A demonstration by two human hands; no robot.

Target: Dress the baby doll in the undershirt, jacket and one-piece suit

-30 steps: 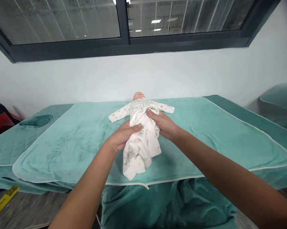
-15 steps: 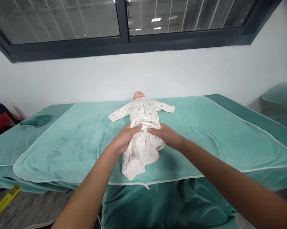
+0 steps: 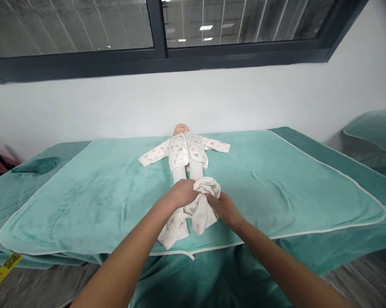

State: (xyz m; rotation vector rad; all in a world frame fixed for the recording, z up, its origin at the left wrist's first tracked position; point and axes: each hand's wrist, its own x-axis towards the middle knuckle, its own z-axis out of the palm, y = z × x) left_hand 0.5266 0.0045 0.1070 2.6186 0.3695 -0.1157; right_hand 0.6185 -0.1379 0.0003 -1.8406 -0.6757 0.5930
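Note:
A baby doll (image 3: 181, 128) lies on its back, its head toward the wall. It wears a white printed jacket (image 3: 179, 150) with the sleeves spread out, and white legwear shows on its legs (image 3: 196, 169). Around the lower legs are bunched white printed pants (image 3: 203, 216). My left hand (image 3: 184, 193) grips the pants' gathered waist from the left, fingers closed. From the right, my right hand (image 3: 224, 208) is closed on the same bunched cloth. The doll's feet are hidden in the fabric.
A light green blanket (image 3: 99, 192) with white piping covers the bed, its front edge hanging near me. A green pillow (image 3: 374, 130) sits at the far right. Behind are a white wall and a dark-framed window (image 3: 161, 57). Yellow tape (image 3: 3, 272) shows at lower left.
The pants' waist has come down from the doll's middle to its lower legs, with both hands moving toward me. The white legs and the jacket's lower edge are now uncovered.

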